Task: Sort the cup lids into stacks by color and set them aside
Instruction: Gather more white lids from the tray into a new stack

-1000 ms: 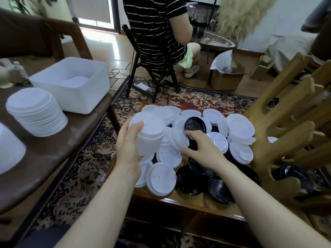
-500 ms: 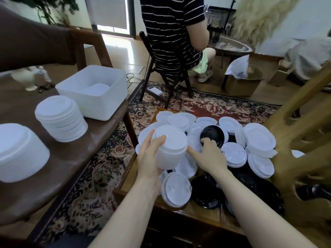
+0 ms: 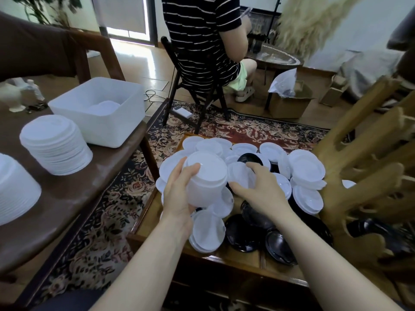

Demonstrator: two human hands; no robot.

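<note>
Lids, disposable cup type, white and black, heaped unsorted on a low wooden table [image 3: 238,258] in front of the person. Left hand [image 3: 178,195] wraps its fingers and thumb round a tall nested stack of white lids [image 3: 205,181], holding it lifted above the heap and tilted slightly toward the right hand, evidently so that further white lids can be dropped onto its top without setting it down. Right hand [image 3: 261,190] reaches into the heap just beside that stack, fingers curled over a single white lid [image 3: 239,176]; it appears to pinch the lid's rim, though the contact is partly hidden by the fingers. Loose white lids [image 3: 306,163] lie overlapping toward the far and right side of the table; black lids [image 3: 241,235] sit lower and nearer, mostly under or between the white ones, presumably left for a later pass. Finished white stacks, one tall [image 3: 55,144] and one at the frame edge [image 3: 13,189], stand on a darker side table [image 3: 74,194] to the left, near a white plastic bin [image 3: 101,111]: the set-aside area, kept well apart from the unsorted heap. Seated person in a striped shirt [image 3: 202,37] is beyond the table, facing away.
</note>
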